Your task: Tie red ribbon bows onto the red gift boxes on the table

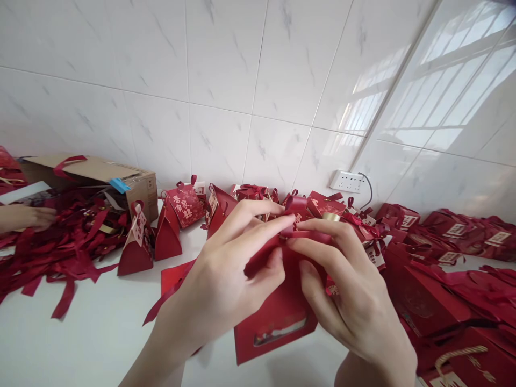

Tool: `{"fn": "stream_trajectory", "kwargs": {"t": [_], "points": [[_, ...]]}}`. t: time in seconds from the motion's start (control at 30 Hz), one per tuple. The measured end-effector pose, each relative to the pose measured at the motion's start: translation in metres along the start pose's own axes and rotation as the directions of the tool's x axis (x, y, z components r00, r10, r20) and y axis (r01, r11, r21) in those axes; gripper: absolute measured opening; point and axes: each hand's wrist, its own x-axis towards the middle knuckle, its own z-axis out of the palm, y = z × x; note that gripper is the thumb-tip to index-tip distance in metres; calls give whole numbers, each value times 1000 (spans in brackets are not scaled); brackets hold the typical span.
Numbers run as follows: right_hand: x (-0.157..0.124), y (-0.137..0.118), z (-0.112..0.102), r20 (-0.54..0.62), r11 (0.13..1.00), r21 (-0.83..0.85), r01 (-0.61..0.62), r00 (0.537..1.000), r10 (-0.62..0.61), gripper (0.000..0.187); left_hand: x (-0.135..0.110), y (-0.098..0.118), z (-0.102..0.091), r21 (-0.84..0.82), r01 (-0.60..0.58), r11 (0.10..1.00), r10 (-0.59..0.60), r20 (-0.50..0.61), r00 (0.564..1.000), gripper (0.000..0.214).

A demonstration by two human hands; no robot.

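Note:
A red gift box (278,312) with a cut-out window low on its front stands tilted on the table in front of me. At its top, a dark red ribbon (297,203) is looped. My left hand (229,263) is closed on the ribbon from the left, index fingertip against the loop. From the right, my right hand (350,274) pinches the ribbon near the same spot, thumb bent below. A length of ribbon runs behind the right fingers. My fingers partly hide the box's upper part and the knot area.
Left, a cardboard box (143,191) lies behind a heap of red ribbons (76,236), where another person's hand (36,217) reaches in. Small red boxes (168,234) line the tiled wall. Larger red boxes (427,301) crowd the right side. A power strip (346,181) rests by the wall.

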Motion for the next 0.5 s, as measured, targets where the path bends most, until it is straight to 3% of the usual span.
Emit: {"fn": "stream_trajectory", "kwargs": {"t": [0.3,0.5], "points": [[0,-2,-2,0,1000,-20,-19,1000,19,22,-1,0,1,-13,9,1000,-9,12,1000,38],[0,-1,0,-17,999,-34,-7,1000,6,30,-1,0,0,-19,5,1000,-5,10,1000,38]]}}
